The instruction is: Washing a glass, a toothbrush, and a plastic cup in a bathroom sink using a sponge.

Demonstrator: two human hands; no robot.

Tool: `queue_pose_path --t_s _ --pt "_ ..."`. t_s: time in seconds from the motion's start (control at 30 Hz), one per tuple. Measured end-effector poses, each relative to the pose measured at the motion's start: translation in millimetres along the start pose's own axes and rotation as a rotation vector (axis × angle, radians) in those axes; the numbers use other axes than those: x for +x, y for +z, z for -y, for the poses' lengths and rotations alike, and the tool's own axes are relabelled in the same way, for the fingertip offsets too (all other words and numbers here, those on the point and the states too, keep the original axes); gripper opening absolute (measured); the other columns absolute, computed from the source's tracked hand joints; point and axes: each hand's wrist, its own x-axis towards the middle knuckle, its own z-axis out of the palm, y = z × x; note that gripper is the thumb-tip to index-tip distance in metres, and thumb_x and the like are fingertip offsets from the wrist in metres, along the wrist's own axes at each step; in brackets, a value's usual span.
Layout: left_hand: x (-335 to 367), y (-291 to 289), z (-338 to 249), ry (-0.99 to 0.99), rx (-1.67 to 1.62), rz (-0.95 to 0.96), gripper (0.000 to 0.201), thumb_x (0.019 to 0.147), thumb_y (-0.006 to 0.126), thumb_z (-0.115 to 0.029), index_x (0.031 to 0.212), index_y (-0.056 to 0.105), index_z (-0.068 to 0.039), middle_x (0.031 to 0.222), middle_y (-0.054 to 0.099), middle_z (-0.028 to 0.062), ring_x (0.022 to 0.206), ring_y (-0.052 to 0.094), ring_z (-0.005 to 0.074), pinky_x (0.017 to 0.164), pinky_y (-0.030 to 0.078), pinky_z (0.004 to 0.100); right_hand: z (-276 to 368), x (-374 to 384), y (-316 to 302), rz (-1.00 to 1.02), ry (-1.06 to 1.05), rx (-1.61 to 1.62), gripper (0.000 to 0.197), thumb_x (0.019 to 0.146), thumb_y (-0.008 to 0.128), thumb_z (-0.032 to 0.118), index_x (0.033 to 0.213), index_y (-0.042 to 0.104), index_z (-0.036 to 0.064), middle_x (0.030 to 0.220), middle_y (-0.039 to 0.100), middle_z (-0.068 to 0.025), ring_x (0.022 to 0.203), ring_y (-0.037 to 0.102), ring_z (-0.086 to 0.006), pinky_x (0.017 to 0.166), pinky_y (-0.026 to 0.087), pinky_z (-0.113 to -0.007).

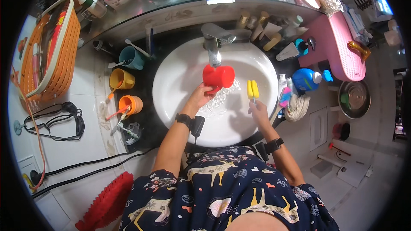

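White basin point(180, 72) — probably wet — black counter point(145, 102).

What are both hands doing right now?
Left hand: closed on a red plastic cup under the tap.
Right hand: closed on a yellow brush.

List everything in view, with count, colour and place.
red cup: 1, red, under the running faucet, in the left hand
yellow brush: 1, yellow, over the basin, in the right hand
sink: 1, white, centre
cups with toothbrushes: 3, teal, yellow, orange, left of the sink
basket: 1, orange, far left
blue bottle: 1, right of the sink
steel bowl: 1, far right
left hand: 1, gripping the red cup
right hand: 1, holding the brush handle
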Motion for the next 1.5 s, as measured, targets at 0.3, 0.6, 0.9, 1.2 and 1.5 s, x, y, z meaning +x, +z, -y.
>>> queue_pose_path --t_s 0.3,0.6,0.9,1.2,1.5 --pt "-27 16 21 -0.525 -0.81 0.126 0.028 0.078 0.046 0.0 0.103 0.044 0.01 0.087 0.05 0.0104 0.067 0.051 0.0135 0.061 0.047 0.0269 2 -2 6 0.007 0.028 0.002 0.032 0.085 0.051 0.018 0.108 0.055 -0.0024 0.061 0.056 -0.0004 0.054 0.046 -0.0053 0.051 0.035 -0.021" --pt "-51 -3 17 -0.465 -0.592 0.034 0.025 0.077 0.046 0.0 0.099 0.043 0.011 0.087 0.049 0.0136 0.072 0.049 0.0161 0.06 0.046 0.0255 -6 4 9 0.028 0.054 0.011 0.031 0.084 0.052 0.019 0.106 0.056 -0.0016 0.061 0.056 -0.0002 0.054 0.046 -0.0049 0.05 0.034 -0.021" --pt "-71 6 12 -0.283 -0.177 -0.027 0.027 0.078 0.051 0.0 0.104 0.046 0.003 0.098 0.054 0.0133 0.083 0.055 0.0183 0.068 0.048 0.0289 -10 3 13 0.051 0.049 -0.017 0.031 0.085 0.052 0.023 0.104 0.056 -0.0009 0.062 0.057 -0.0011 0.052 0.043 -0.005 0.049 0.033 -0.022" --pt "-100 59 -2 0.516 1.776 0.021 0.018 0.068 0.052 0.003 0.084 0.052 -0.005 0.079 0.054 0.0148 0.067 0.058 0.0315 0.061 0.049 0.0387 32 -2 29 0.122 0.239 0.229 0.054 0.082 0.053 0.051 0.093 0.057 -0.0015 0.066 0.058 -0.0071 0.04 0.034 -0.0053 0.035 0.024 -0.021" --pt "-120 75 -9 0.518 1.727 0.166 0.038 0.073 0.061 -0.008 0.109 0.048 -0.009 0.088 0.056 0.0121 0.072 0.06 0.0266 0.062 0.05 0.0351 22 4 43 0.249 0.237 0.164 0.021 0.08 0.046 0.003 0.096 0.058 -0.0053 0.057 0.05 -0.0029 0.043 0.04 -0.0076 0.038 0.031 -0.025"
